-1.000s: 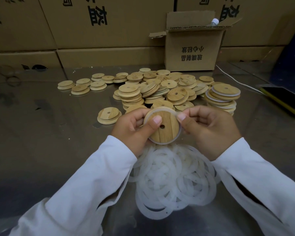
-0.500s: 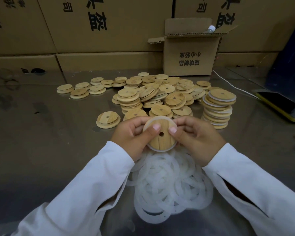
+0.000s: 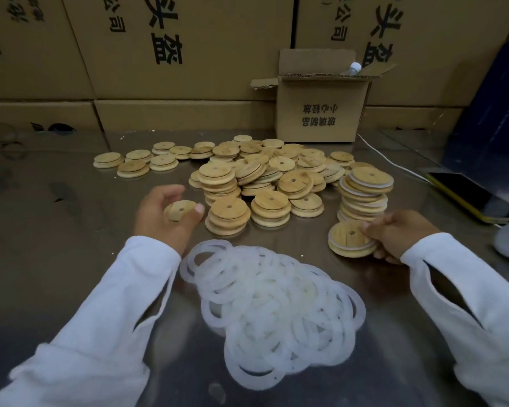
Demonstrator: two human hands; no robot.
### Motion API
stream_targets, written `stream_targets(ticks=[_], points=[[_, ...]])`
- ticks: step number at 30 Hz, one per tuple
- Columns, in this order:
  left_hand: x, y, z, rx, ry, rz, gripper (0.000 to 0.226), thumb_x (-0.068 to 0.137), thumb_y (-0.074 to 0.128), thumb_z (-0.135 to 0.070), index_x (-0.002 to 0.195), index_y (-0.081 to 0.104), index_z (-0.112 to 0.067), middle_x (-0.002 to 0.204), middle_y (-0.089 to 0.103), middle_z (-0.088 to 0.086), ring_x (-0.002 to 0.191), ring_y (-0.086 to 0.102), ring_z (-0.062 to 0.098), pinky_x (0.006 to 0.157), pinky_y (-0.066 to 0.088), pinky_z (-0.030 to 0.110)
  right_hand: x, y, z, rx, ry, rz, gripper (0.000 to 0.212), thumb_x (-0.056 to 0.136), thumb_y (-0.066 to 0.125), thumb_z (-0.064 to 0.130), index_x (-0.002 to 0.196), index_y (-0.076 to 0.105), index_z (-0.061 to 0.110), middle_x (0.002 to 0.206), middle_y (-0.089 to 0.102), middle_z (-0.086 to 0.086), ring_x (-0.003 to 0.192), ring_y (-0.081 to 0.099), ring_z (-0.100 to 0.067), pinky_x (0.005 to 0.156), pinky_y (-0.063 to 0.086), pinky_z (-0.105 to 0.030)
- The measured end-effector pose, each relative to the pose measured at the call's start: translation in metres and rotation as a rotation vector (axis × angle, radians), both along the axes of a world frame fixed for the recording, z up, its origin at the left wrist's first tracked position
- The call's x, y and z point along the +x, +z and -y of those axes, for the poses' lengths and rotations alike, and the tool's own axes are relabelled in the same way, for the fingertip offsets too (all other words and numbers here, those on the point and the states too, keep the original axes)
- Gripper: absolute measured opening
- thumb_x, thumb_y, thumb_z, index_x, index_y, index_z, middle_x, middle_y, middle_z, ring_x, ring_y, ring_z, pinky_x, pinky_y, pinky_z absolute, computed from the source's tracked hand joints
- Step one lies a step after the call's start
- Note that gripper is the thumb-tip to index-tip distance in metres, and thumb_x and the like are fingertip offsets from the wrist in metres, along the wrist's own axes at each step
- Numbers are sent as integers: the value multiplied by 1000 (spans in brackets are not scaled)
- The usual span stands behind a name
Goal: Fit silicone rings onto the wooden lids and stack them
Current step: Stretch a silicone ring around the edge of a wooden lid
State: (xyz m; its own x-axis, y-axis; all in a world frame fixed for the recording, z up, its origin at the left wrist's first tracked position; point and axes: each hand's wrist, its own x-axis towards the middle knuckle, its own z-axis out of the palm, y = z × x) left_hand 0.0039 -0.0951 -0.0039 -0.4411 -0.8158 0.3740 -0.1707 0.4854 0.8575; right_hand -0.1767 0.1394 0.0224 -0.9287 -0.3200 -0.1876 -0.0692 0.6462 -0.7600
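One head-worn view looks forward and down, close over the table [image 3: 56, 245].

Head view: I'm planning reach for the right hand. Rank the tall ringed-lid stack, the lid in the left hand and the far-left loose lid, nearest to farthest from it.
1. Tall ringed-lid stack, just behind the right hand.
2. Held lid, in the left hand, across to the left.
3. Far-left loose lid, back left.
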Motion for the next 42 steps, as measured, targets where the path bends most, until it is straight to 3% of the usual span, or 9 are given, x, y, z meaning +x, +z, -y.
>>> stream_targets(ticks=[6, 9, 12, 15, 19, 28, 31, 35, 42], points=[[6, -8, 23, 79, -2, 271, 41, 83, 65, -31, 122, 56, -19, 133, 50, 9, 122, 45, 30, 98, 34, 36, -6, -6, -4, 350, -50, -171, 36, 87, 51, 41, 77, 60, 7, 70, 57, -10, 65, 54, -27, 57, 40, -30], [8, -10, 26, 75, -21, 331, 42, 85, 63, -30, 125, 55, -21, 136, 47, 9, 124, 43, 31, 101, 32, 36, 1, -4, -4, 236, -105, -385, 31, 83, 55, 47, 91, 52, 18, 74, 53, -4, 65, 48, -22, 58, 36, -29], [9, -15, 29, -6, -17, 438, 46, 83, 65, -27, 127, 53, -22, 140, 44, 8, 129, 38, 31, 110, 26, 45, 19, 0, 4, -30, 112, -605, 21, 76, 63, 44, 80, 46, 32, 72, 55, 5, 67, 53, -13, 60, 42, -30], [7, -22, 34, -99, -24, 508, 47, 84, 65, -25, 128, 53, -20, 145, 38, 9, 137, 29, 28, 113, 22, 45, 28, -1, 7, 174, 339, -556, 25, 74, 66, 45, 92, 51, 37, 86, 52, 16, 79, 50, -5, 69, 43, -28], [2, -23, 37, -189, -17, 628, 51, 86, 60, -33, 134, 46, -26, 154, 21, 7, 138, 25, 32, 111, 23, 49, 22, -1, 2, 433, 456, -505, 43, 74, 68, 45, 114, 54, 38, 116, 53, 11, 108, 50, -14, 85, 41, -25], [-4, -27, 39, -306, -100, 652, 46, 91, 49, -33, 136, 42, -29, 152, 27, 1, 136, 29, 30, 111, 22, 48, 15, -13, 12, 386, 447, -595, 37, 85, 60, 30, 121, 55, 38, 131, 53, 14, 120, 48, -17, 96, 36, -25], [-3, -24, 38, -318, -53, 580, 37, 87, 57, -34, 123, 56, -26, 137, 46, 5, 122, 43, 32, 105, 31, 46, 19, -20, 21, 373, 384, -647, 36, 87, 55, 34, 123, 53, 40, 126, 58, 9, 114, 52, -23, 90, 43, -31], [-2, -21, 36, -289, 24, 559, 32, 78, 69, -33, 108, 62, -25, 120, 51, 10, 109, 48, 32, 91, 38, 39, 20, -26, 30, 363, 315, -740, 25, 89, 51, 36, 112, 58, 35, 109, 64, 2, 99, 57, -26, 71, 40, -30], [-1, -22, 35, -121, 55, 403, 56, 66, 81, -28, 115, 55, -18, 114, 55, 8, 90, 47, 18, 78, 39, 30, 3, -29, 27, 318, 137, -703, 23, 87, 56, 32, 110, 60, 30, 104, 64, -2, 94, 56, -28, 70, 37, -29]])
